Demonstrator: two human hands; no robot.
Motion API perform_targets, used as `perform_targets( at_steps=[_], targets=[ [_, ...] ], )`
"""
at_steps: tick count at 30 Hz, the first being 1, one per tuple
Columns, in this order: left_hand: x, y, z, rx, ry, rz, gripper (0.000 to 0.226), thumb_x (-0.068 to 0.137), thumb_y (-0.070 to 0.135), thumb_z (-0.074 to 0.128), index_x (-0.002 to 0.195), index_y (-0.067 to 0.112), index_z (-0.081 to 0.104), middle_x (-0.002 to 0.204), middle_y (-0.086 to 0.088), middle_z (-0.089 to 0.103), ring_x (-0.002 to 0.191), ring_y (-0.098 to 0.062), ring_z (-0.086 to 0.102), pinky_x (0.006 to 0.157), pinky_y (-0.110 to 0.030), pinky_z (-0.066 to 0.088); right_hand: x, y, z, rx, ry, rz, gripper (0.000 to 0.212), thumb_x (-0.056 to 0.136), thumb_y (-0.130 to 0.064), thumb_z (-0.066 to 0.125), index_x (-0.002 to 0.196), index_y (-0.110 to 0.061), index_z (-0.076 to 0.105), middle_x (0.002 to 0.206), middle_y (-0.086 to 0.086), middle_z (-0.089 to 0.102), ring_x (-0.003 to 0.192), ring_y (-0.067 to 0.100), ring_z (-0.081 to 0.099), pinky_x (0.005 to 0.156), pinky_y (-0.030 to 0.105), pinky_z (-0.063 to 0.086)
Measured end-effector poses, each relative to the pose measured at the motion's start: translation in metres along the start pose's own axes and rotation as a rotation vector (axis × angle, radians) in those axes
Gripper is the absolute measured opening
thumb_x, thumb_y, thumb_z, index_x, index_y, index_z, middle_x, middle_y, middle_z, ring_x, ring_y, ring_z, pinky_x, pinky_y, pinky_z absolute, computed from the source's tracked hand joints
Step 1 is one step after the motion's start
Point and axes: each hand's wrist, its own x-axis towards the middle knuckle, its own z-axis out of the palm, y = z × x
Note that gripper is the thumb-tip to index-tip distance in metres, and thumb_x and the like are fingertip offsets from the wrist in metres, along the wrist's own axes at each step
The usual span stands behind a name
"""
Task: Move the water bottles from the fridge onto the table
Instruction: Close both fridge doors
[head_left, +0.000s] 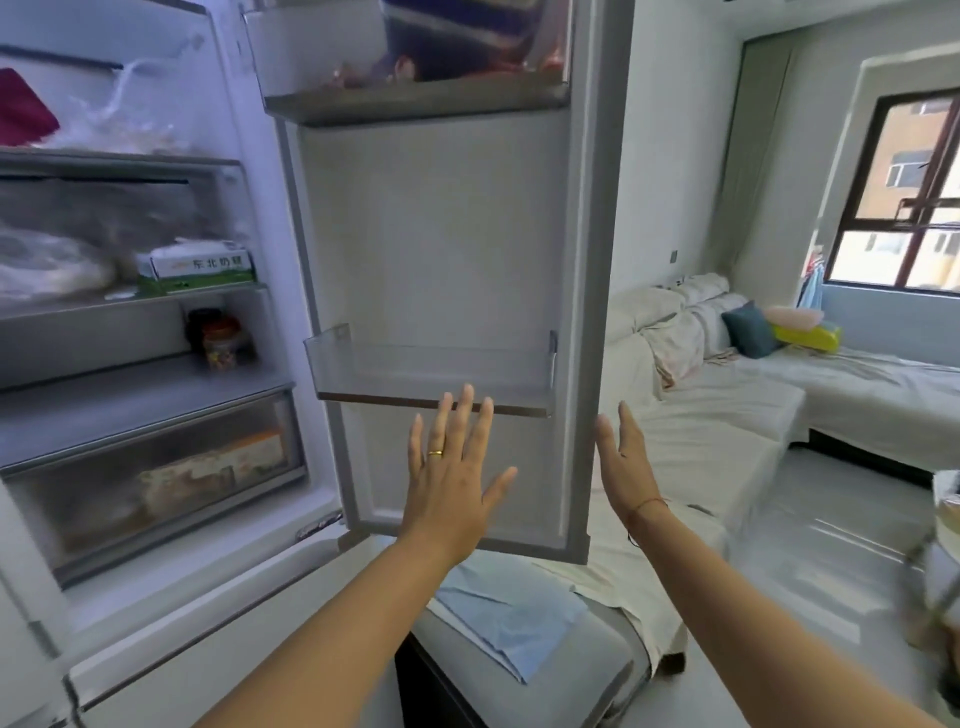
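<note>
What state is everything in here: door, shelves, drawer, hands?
Fridge door: swung open.
Lower door shelf: empty, no bottles.
Upper door shelf: holds packets.
Bottom drawer: shut, food inside.
Jar: upright, lid on.
Left hand: open, empty.
Right hand: open, empty, at the door's edge.

The green-white carton (200, 267) reads, perhaps, "东北奶糕".

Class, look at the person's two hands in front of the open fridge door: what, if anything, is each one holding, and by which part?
Nothing is held. The left hand is spread flat before the fridge door, and the right hand is open beside the door's edge.
</note>
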Motion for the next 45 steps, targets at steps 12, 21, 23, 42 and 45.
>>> perform_targets(
  at_steps=[12,21,23,42,45],
  targets=[
    [0.064,0.041,-0.012,0.105,0.001,-0.062,0.071,0.089,0.062,0.008,0.147,0.029,-0.019,0.161,0.003,-0.011,0.147,-0.018,-0.014,0.114,-0.041,-0.02,0.052,0.011,0.003,0.1,-0.209,-0.022,0.073,0.093,-0.053,0.039,0.152,-0.019,0.012,0.16,-0.002,0.013,0.147,0.014,0.015,0.12,0.037,0.015],
    [0.064,0.05,-0.044,0.151,-0.075,-0.11,0.07,0.096,0.057,0.023,0.152,0.024,-0.003,0.16,0.001,0.01,0.148,-0.02,0.002,0.116,-0.044,-0.013,0.048,0.004,0.009,0.191,-0.205,0.013,0.08,0.09,-0.054,0.046,0.152,-0.02,0.009,0.161,-0.002,0.01,0.147,0.017,0.013,0.119,0.037,0.016],
    [0.059,0.047,-0.048,0.155,-0.062,-0.112,0.068,0.095,0.058,0.022,0.152,0.025,0.002,0.159,0.001,0.013,0.147,-0.02,0.005,0.117,-0.045,-0.011,0.04,0.004,0.01,0.226,-0.189,0.011,0.08,0.089,-0.053,0.048,0.152,-0.019,0.011,0.16,-0.001,0.012,0.147,0.016,0.015,0.119,0.037,0.016],
    [-0.09,-0.08,-0.144,-0.063,0.069,-0.284,0.09,0.079,0.072,0.006,0.152,0.02,0.006,0.161,0.004,0.009,0.148,-0.015,-0.001,0.118,-0.038,-0.007,-0.163,-0.071,0.087,0.087,-0.065,-0.196,0.042,0.079,-0.045,0.068,0.106,-0.023,0.045,0.101,-0.003,0.054,0.094,0.016,0.055,0.084,0.035,0.046],
    [-0.118,-0.1,-0.167,-0.064,0.092,-0.316,0.088,0.08,0.07,0.008,0.151,0.02,-0.001,0.161,0.004,-0.001,0.147,-0.013,-0.008,0.117,-0.036,-0.011,-0.2,-0.086,0.125,0.099,-0.081,-0.211,0.053,0.074,-0.052,0.068,0.114,-0.027,0.045,0.113,-0.003,0.053,0.109,0.019,0.053,0.093,0.036,0.045]
  ],
)
